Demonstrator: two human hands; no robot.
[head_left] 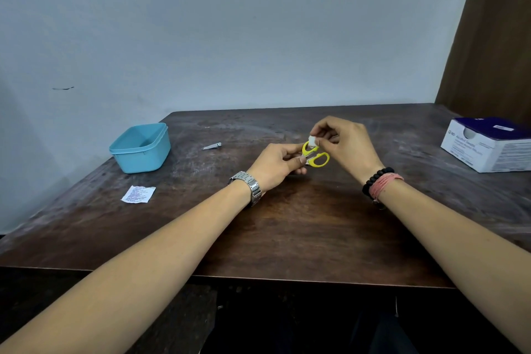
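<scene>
Head view, small scissors (315, 156) held over the scuffed dark wooden table (287, 224), long axis left to right, glossy yellow plastic loops pointing right, blade end gripped in my left hand (277, 165), my right hand (344, 141) pinching a soft white pad (312, 141) on the upper loop.

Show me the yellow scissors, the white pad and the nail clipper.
yellow scissors (315, 156): head view, on the yellow handle, between its loops.
white pad (312, 141): head view, on its exposed face.
nail clipper (212, 146): head view, on its metal body.
</scene>
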